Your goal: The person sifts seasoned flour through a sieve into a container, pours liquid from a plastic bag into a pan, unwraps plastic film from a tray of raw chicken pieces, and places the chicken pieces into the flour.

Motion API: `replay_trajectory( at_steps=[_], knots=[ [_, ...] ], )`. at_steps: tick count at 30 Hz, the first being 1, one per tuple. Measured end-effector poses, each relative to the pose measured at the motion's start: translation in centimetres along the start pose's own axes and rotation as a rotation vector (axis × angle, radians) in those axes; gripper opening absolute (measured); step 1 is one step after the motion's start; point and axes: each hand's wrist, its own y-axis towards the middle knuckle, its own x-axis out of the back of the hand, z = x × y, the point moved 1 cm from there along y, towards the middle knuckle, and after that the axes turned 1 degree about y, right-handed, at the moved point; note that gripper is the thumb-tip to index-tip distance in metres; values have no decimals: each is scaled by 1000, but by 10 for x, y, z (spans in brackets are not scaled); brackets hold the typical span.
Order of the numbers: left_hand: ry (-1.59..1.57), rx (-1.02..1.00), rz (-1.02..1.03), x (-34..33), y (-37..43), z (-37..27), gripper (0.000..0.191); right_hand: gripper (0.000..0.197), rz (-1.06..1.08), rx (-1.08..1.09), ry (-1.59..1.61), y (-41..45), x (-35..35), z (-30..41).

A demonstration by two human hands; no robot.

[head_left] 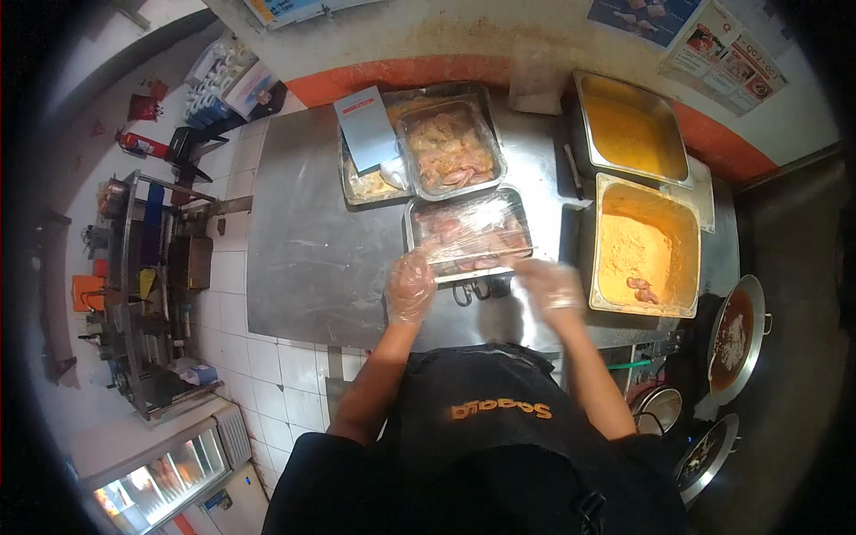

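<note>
In front of me a metal tray holds pieces of raw meat, apparently chicken. Clear plastic film stretches over the tray, wrinkled and shiny under the light. My left hand, in a clear disposable glove, grips the film at the tray's front left corner. My right hand, gloved the same way, is blurred by motion at the front right corner. Its fingertips reach the film's edge, but their grip is unclear. Dark-handled scissors lie partly hidden at the tray's front edge.
Behind stands a second tray of meat, beside a grey box on a larger tray. To the right are a deep pan of breading flour with meat pieces and a pan of yellow liquid. Oil-filled woks sit at far right.
</note>
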Motion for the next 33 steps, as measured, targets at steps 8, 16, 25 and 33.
replay_trajectory(
  at_steps=[8,16,25,33],
  knots=[
    [38,2,-29,-15,-14,11,32,41,292,254,-607,95,-139,11],
    [-15,55,-73,-19,-13,12,21,81,133,125,-630,107,-129,37],
    [-106,195,-6,-14,-7,9,16,77,86,27,-409,138,-156,-14],
    [-208,397,140,-9,-14,4,27,26,304,405,-126,85,-106,-20]
  ],
)
